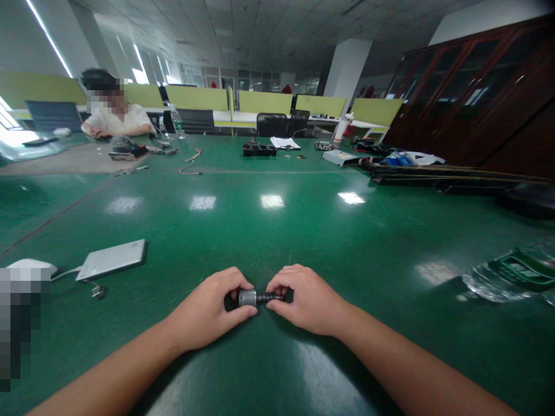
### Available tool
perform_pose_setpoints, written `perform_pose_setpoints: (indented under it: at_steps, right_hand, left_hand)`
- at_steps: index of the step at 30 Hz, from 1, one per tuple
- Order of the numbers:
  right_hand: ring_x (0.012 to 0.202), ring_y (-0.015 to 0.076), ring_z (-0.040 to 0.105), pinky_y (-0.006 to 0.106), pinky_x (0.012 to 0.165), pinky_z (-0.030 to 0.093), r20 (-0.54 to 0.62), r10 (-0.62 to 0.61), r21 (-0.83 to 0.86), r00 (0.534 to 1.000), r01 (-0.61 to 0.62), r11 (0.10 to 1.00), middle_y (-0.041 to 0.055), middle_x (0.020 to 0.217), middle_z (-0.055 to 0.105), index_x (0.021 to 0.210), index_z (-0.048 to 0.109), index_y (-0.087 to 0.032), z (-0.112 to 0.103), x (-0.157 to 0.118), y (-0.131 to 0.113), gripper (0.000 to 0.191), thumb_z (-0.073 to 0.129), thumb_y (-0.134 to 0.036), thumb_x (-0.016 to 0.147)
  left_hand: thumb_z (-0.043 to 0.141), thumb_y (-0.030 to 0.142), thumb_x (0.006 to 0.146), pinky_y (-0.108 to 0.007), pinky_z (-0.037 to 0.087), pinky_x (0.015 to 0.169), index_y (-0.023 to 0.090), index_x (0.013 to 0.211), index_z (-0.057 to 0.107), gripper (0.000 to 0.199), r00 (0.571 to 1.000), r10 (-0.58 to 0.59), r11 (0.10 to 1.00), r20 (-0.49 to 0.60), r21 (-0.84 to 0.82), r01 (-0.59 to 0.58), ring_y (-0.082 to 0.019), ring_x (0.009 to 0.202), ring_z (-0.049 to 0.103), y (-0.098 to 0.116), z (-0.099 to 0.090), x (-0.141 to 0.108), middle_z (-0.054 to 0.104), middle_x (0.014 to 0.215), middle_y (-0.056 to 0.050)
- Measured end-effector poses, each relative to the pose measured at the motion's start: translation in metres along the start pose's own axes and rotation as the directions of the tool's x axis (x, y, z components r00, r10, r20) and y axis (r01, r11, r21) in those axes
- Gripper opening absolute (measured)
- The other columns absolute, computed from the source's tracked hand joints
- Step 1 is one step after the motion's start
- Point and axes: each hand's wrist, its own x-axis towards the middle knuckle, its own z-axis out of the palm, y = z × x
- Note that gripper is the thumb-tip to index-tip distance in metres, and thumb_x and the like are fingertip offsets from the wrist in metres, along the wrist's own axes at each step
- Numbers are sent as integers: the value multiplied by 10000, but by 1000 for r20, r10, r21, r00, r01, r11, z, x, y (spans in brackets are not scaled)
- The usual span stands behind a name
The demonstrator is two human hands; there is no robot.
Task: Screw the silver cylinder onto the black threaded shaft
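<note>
A small grey metal cylinder (247,298) with a dark spiral shaft (262,299) lies sideways just over the green tabletop. Thumb and fingers of my left hand (219,300) are closed around the cylinder. My right hand (306,297) pinches the shaft near its right end, which the fingers partly cover. Only a short stretch of spiral shows between the two hands. Whether cylinder and shaft are one piece I cannot tell.
A silver flat box (113,259) with a cable lies on the left of the green table (243,225). A water bottle (514,274) rests on its side at the right. Across the table sits a person (121,118); a black tray (259,149) and tools (403,164) lie farther back.
</note>
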Motion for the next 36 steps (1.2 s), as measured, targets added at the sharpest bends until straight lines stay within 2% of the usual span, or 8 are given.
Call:
perform_pose_setpoints:
  at_steps: [8,17,25,28,36]
  right_hand:
    - [725,146,586,282,717,409,-10,-6,-3,1000,6,1000,-2,731,660,811,701,-193,-2,-1,1,74,727,-176,744]
    - [739,151,599,287,727,429,30,15,-9,999,-15,1000,9,746,676,821,730,-193,-6,0,-1,58,714,-201,765]
    - [642,120,576,240,603,418,118,156,-14,981,-155,988,-8,705,645,784,732,-186,-27,-2,18,56,720,-203,732]
    - [659,128,586,241,609,430,129,188,-4,974,-189,982,3,720,653,772,729,-173,-34,-3,23,73,738,-215,712]
    - [654,126,591,237,606,432,145,199,76,969,-212,974,-9,708,662,777,726,-180,-27,-2,17,97,773,-204,696]
  left_hand:
    - [677,300,859,-286,437,716,198,957,635,148,1000,-2,1000,8,1,2,-184,796,585,0,1,1,612,870,-12]
    - [678,285,856,-285,432,715,189,952,640,141,1000,-18,1000,16,-5,18,-183,793,580,1,-1,1,607,868,-12]
    - [672,294,858,-281,432,702,191,939,641,135,999,-33,999,5,-23,33,-179,778,575,2,0,2,609,859,-9]
    - [666,300,862,-285,434,704,190,939,639,136,999,-41,999,6,-27,41,-181,779,576,2,0,2,610,860,-10]
    - [667,308,862,-287,437,710,191,944,638,146,999,-34,999,5,-23,34,-180,783,581,2,0,1,613,866,-12]
